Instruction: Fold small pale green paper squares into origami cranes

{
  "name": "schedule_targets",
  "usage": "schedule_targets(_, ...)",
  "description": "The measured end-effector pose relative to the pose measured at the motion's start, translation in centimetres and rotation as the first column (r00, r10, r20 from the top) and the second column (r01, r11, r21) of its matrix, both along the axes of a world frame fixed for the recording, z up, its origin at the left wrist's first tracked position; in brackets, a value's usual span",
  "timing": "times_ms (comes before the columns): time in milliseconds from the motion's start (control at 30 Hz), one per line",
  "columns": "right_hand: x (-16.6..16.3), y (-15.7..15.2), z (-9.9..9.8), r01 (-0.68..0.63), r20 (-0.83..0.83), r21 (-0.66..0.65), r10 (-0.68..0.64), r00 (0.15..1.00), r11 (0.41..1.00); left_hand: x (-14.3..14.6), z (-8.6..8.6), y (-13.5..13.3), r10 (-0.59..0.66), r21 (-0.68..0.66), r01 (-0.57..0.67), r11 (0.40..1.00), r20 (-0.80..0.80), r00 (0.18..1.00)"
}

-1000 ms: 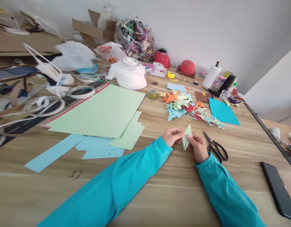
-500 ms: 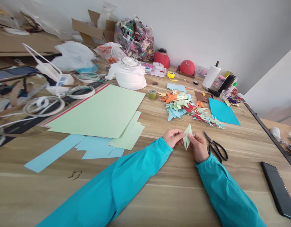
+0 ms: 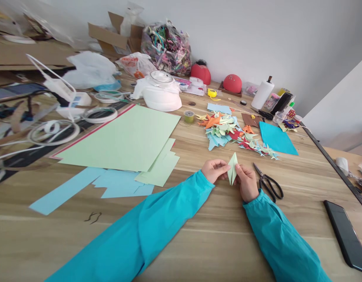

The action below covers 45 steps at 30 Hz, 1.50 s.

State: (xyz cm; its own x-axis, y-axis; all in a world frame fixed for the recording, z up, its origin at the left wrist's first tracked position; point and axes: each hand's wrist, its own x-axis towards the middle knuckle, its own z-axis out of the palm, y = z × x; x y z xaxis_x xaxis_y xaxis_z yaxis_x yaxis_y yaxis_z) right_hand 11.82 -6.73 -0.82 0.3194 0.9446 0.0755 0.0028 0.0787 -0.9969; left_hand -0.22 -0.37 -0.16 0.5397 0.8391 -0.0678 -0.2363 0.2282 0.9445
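Between my two hands is a piece of folded pale green paper (image 3: 232,169), diamond-shaped, with a slit running up from its lower tip. My left hand (image 3: 215,170) pinches its left edge between thumb and fingers. On the other edge, my right hand (image 3: 246,181) grips it the same way, the fingers behind the paper partly hidden. Just right of my right hand lie black-handled scissors (image 3: 269,182), blades pointing away from me. Beyond my hands sits a pile of folded paper cranes (image 3: 224,131) in green, orange, blue and red.
Large green sheets (image 3: 124,139) lie to the left, with blue paper strips (image 3: 69,190) nearer me. A phone (image 3: 344,235) rests at the right. Behind the cranes are a turquoise sheet (image 3: 277,138) and a thread spool (image 3: 188,116). A white cap-like bundle (image 3: 161,94) stands farther back.
Hardly anything differs: both hands keep the same hold on the folded green paper. The whole view has shifted very slightly.
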Motion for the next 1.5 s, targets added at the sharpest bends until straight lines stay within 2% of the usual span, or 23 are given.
schedule_targets(233,0.0,0.1,0.0,0.006,-0.061,0.001,-0.006,0.998,1.000,0.3,-0.7,0.3,0.076,-0.061,-0.074,0.995,0.034,0.996)
schedule_targets(367,-0.2,0.1,0.2,0.034,-0.115,0.054,-0.027,0.993,0.998,0.5,-1.2,0.7,0.144,-0.114,-0.133,0.985,0.095,0.985)
schedule_targets(500,-0.6,-0.2,0.3,-0.046,0.066,0.123,0.038,0.997,0.991,0.5,-1.1,0.9,0.135,-0.164,-0.113,0.980,0.128,0.983)
schedule_targets(600,-0.8,-0.4,0.2,-0.111,0.280,0.125,0.072,0.957,0.986,0.4,-0.8,0.8,0.105,-0.180,-0.079,0.980,0.142,0.984)
schedule_targets(667,-0.9,-0.5,0.3,-0.114,0.352,0.133,0.060,0.934,0.985,0.4,-0.6,0.7,0.085,-0.173,-0.061,0.983,0.138,0.987)
schedule_targets(900,-0.9,-0.5,0.8,-0.135,0.312,0.133,0.088,0.946,0.982,0.5,-0.8,0.7,0.102,-0.153,-0.082,0.985,0.124,0.987)
schedule_targets(1067,-0.9,-0.6,1.0,-0.167,0.249,0.133,0.130,0.960,0.977,0.4,-0.8,0.6,0.065,-0.077,-0.059,0.995,0.075,0.995)
schedule_targets(1233,-0.9,-0.6,1.0,-0.106,0.177,0.132,0.082,0.981,0.985,0.3,-1.0,0.6,0.050,-0.097,-0.043,0.994,0.070,0.996)
schedule_targets(1333,-1.0,-0.7,0.9,-0.088,0.215,0.147,0.055,0.975,0.985,0.4,-1.4,0.7,0.065,-0.086,-0.056,0.995,0.097,0.993)
schedule_targets(1500,-1.2,-0.7,0.8,-0.070,0.381,0.193,-0.009,0.925,0.979,0.5,-1.7,0.8,0.054,-0.058,-0.046,0.997,0.147,0.988)
